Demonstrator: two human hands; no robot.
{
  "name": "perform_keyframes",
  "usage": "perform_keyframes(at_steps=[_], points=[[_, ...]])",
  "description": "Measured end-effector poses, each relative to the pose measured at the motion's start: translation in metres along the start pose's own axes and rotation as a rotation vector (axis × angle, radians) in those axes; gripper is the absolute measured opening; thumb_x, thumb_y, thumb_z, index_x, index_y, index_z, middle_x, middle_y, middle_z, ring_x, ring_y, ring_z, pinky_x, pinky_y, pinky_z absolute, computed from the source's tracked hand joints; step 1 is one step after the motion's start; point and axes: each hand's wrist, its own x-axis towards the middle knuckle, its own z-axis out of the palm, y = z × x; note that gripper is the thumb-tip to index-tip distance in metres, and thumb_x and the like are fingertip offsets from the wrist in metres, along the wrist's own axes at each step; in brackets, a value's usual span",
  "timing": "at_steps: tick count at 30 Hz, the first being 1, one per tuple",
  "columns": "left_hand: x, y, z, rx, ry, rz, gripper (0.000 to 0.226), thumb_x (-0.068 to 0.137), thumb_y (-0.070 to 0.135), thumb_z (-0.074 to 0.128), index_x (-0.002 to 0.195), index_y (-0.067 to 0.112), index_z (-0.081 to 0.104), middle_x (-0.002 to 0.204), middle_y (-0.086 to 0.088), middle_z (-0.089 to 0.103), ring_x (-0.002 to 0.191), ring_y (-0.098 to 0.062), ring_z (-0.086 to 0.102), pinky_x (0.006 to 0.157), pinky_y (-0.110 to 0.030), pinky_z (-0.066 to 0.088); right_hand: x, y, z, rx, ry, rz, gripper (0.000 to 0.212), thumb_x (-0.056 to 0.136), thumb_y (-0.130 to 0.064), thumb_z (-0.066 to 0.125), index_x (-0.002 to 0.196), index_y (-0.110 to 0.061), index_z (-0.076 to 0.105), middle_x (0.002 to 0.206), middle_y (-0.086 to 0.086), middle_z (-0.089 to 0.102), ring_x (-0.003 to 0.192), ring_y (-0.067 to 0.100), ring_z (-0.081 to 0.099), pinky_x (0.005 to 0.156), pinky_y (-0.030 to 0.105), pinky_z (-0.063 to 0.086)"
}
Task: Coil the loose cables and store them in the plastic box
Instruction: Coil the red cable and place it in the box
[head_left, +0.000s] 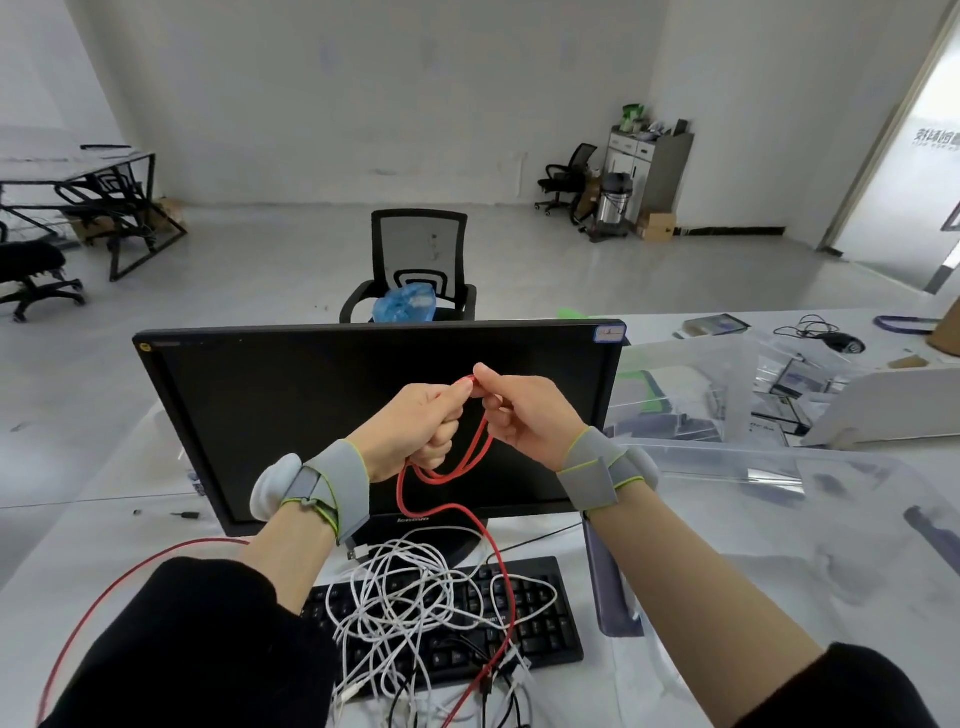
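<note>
Fingers of both hands pinch the red cable (470, 452) at the top of a small loop, held up in front of the dark monitor (291, 415). The left hand (415, 431) has its fingers curled round the gathered strands, thumb and forefinger pressed on the cable near its end; the right hand (519, 415) nips the same spot between thumb and forefinger, its other fingers loosely bent below.

Step in hand, as it appears: the coiling of the first cable, with only one or two turns formed. Most of the task looks undone, since nothing seems to be stored yet.

Next move, by judgement: the right hand needs to draw up more slack and lay another turn into the left hand's grip, matching the loop already hanging there. The trailing length may snag on the pile beneath, so a slow pull seems wise.

Appearance of the cable: thin, bright red, with a braided look. The loop hangs below the hands, and from it the cable drops in a curve to the keyboard (540, 618). A further red run arcs round the desk (779, 571) on the person's left, past the black sleeve.

White cables (410, 597) lie tangled over the keyboard, mixed with a few black ones at the near edge.

Clear plastic boxes (691, 384) stand on the desk to the right of the monitor, well apart from the hands. Which of them is meant for storage cannot be told.
</note>
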Motion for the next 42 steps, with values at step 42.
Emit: perform_keyframes(at_steps=[42], points=[[0.003,0.029,-0.027,-0.566,0.375,0.243,0.043,0.102,0.039,0.031,0.064,0.018,0.038,0.042,0.009,0.026,0.036,-0.006,0.021,0.040,-0.020,0.022,0.007,0.073,0.006,-0.997,-0.161,-0.252,0.030,0.094,-0.036,0.054,0.105,-0.010,0.066,0.102,0.003,0.064,0.096,0.010,0.054,0.085,0.019,0.036]])
